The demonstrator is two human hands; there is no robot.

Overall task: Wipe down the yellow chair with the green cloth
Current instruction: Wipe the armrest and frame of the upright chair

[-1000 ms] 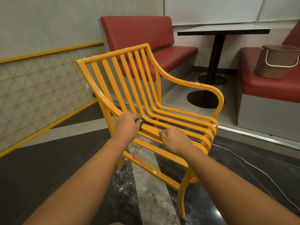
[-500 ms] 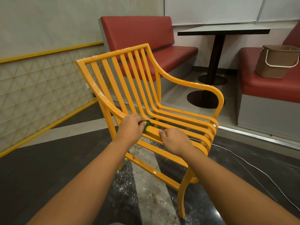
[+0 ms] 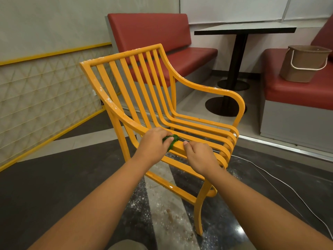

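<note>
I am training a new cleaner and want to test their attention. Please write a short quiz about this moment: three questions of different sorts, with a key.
1. True or false: the left hand holds a bunched green cloth against the yellow slatted armchair.
2. Where does the beige plastic bucket stand? A) on the floor B) on a red padded bench C) on the dark table
3. Fill in: the right hand grips the armchair's near ____.
Key: 1 true; 2 B; 3 armrest.
</note>
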